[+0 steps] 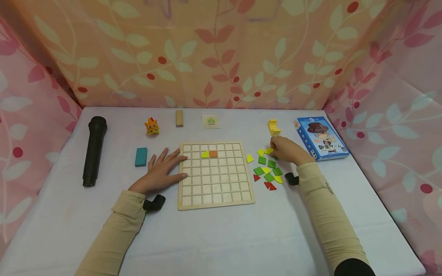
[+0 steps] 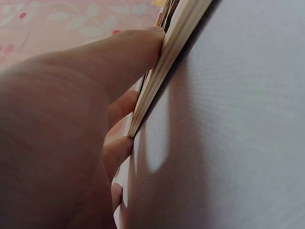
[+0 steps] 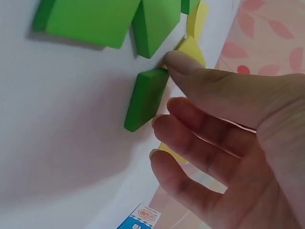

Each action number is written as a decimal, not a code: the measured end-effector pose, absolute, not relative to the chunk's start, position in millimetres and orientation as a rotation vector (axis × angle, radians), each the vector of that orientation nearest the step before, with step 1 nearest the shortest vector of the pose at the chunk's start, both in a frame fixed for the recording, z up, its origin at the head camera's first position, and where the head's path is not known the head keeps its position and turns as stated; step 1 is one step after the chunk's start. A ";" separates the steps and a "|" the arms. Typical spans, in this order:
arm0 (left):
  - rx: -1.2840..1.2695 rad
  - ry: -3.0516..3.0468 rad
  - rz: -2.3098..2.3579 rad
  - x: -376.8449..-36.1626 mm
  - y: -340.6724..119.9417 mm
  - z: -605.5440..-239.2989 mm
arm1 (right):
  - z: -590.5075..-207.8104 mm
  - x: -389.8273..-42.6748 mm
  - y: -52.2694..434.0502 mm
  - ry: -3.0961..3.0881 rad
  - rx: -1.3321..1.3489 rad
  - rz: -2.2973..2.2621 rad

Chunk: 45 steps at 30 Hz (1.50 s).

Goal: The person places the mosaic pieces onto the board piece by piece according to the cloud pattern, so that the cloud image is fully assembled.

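I read the board (image 1: 215,175) as barely started. Two pieces sit in its second row: a yellow quarter-round (image 1: 205,154) and an orange square (image 1: 213,153), touching side by side. Every other cell shows bare pale wood. I judge that nearly all of the filling is left.

My left hand (image 1: 162,172) lies flat on the white cloth, fingers straight and spread. Its fingertips press the board's left edge; the left wrist view shows the thumb against the layered plywood rim. It holds nothing.

My right hand (image 1: 284,149) reaches into the loose pile (image 1: 267,170) to the right of the board. The fingers are gently bent. The right wrist view shows the thumb tip on a yellow piece (image 3: 193,47), beside a green block (image 3: 145,98). I cannot tell whether anything is pinched yet.

The pieces are thick, flat, matte-painted wood: green squares, yellow quarter-rounds, red triangles. The board is a shallow gridded tray with a raised frame.
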<state>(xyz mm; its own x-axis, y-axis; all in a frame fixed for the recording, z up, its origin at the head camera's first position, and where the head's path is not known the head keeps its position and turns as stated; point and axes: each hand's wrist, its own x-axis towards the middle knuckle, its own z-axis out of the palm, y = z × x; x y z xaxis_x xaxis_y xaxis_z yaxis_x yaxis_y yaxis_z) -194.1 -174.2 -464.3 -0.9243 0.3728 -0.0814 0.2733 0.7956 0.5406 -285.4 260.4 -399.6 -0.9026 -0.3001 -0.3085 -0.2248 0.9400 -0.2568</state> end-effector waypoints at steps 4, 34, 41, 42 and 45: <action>0.513 2.797 0.807 -194.9 -173.2 -465.2 | -398.0 -284.0 261.0 2.756 -0.413 -0.324; 0.481 2.670 0.857 -225.7 -155.0 -447.1 | -411.0 -262.4 125.1 2.822 -0.520 -0.783; 0.472 2.672 0.871 -226.3 -159.3 -456.8 | -411.0 -256.0 116.0 2.806 -0.514 -0.668; 0.473 2.680 0.871 -226.0 -160.0 -457.3 | -410.8 -255.6 115.4 2.811 -0.520 -0.657; 0.478 2.700 0.883 -225.8 -160.8 -457.9 | -410.5 -255.0 114.0 2.818 -0.523 -0.661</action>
